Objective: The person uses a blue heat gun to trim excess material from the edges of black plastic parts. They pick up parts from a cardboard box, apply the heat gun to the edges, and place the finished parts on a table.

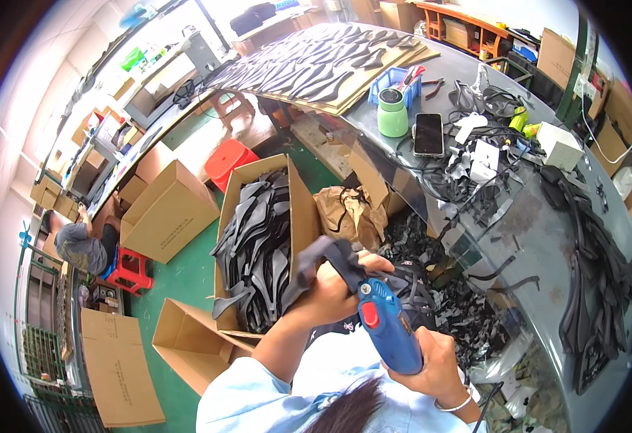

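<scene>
My right hand (433, 366) is wrapped round the body of a blue corded power tool (391, 338) with a red switch. In my left hand (332, 294) is a curved black foam strip (314, 265), with its end close to the tool's head. Whether the tool touches the strip cannot be made out. Left of my hands, an open cardboard box (300, 216) is heaped with similar black foam pieces (258, 242). Black scraps (467, 310) are piled below the table edge to the right.
The grey table (500, 252) on the right carries a green bottle (392, 115), a phone (428, 135), a blue basket (402, 81) and more black strips (590, 289). Farther back, foam pieces cover a board (345, 105). At left, a person (85, 245) sits on a red stool (129, 273).
</scene>
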A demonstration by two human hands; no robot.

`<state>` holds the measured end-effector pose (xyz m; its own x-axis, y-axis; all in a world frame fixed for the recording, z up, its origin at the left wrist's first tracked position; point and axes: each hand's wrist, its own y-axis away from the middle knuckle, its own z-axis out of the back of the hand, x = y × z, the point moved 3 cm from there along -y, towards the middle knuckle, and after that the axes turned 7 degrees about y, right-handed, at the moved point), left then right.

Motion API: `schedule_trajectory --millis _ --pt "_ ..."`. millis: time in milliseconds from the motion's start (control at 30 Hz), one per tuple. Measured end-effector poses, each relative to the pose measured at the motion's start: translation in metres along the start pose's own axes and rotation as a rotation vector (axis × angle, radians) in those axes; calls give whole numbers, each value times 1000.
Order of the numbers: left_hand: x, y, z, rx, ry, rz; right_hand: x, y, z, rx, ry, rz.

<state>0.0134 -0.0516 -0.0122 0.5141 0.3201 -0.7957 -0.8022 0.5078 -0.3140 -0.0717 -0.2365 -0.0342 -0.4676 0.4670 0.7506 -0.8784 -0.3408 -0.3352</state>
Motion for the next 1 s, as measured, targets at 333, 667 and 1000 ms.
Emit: schedule_trajectory --millis 333,667,1000 --pt "24 23 -22 -10 31 50 12 -8 7 -8 -76 44" --pt "9 36 -39 297 899 341 0 -9 8 -208 40 2" --pt "25 10 -12 -854 1264 -55 14 -10 -9 -1 -96 103"
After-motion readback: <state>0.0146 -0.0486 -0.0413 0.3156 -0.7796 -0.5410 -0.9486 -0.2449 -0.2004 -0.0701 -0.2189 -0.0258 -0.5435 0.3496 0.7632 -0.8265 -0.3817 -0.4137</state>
